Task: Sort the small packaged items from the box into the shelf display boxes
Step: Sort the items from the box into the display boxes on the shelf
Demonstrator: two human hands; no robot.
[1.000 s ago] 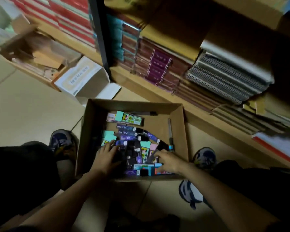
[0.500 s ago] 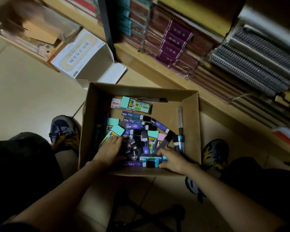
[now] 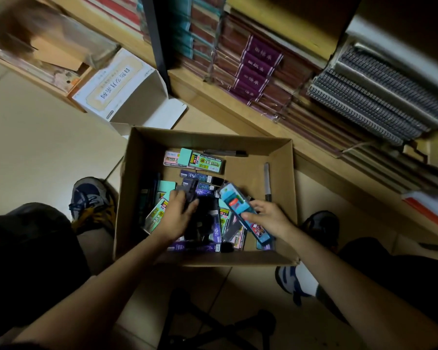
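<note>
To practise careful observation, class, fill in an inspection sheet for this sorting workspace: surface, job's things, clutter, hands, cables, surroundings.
Surface: pale tiled floor; the cardboard box stands on it.
Job's things: heap of small packets inside the box, in mixed colours.
Clutter: pen loose in the box; open white carton at the box's far left corner.
Hands: left hand grips a dark packet; right hand holds a blue packet.
Cables: nothing seen.
Surroundings: wooden shelf with stacked notebooks and spiral pads.
</note>
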